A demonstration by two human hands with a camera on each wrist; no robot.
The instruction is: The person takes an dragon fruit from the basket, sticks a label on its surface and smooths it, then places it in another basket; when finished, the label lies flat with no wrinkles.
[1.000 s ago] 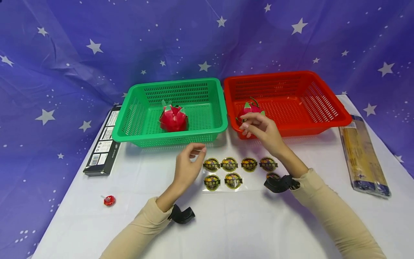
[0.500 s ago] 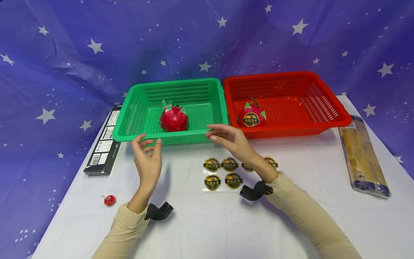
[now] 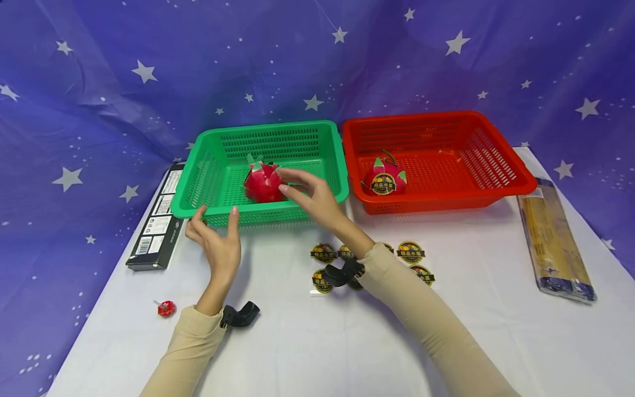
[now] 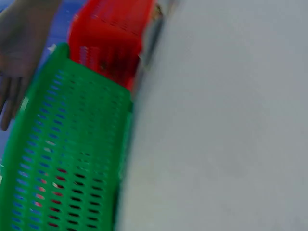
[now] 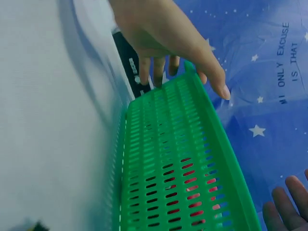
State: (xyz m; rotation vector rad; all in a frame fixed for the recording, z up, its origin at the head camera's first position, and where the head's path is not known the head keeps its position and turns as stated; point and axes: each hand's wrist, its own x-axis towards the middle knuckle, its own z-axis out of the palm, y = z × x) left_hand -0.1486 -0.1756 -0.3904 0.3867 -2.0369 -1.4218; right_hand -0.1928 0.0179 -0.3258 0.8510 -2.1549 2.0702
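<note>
A red dragon fruit (image 3: 263,183) with green-tipped scales sits in the green basket (image 3: 263,212). My right hand (image 3: 317,199) reaches over the basket's front rim, thumb and fingers apart, fingertips overlapping the fruit's right side in the head view. At the front left corner of the basket is my left hand (image 3: 216,242), fingers spread; the right wrist view shows its thumb (image 5: 219,86) over the rim and other fingers outside the wall. Another dragon fruit (image 3: 384,171), bearing a round black-and-gold sticker (image 3: 383,184), lies in the red basket (image 3: 446,199).
Round stickers (image 3: 410,252) on a clear sheet lie in front of the baskets, partly under my right forearm. A black box (image 3: 157,231) stands left, a wrapped red lollipop (image 3: 166,309) near it. A flat gold-and-blue packet (image 3: 555,242) lies right. Starry purple cloth (image 3: 317,55) hangs behind.
My right hand has moved left from the red basket to the fruit in the green one, uncovering the stickered fruit. My left hand has shifted left to the green basket's corner.
</note>
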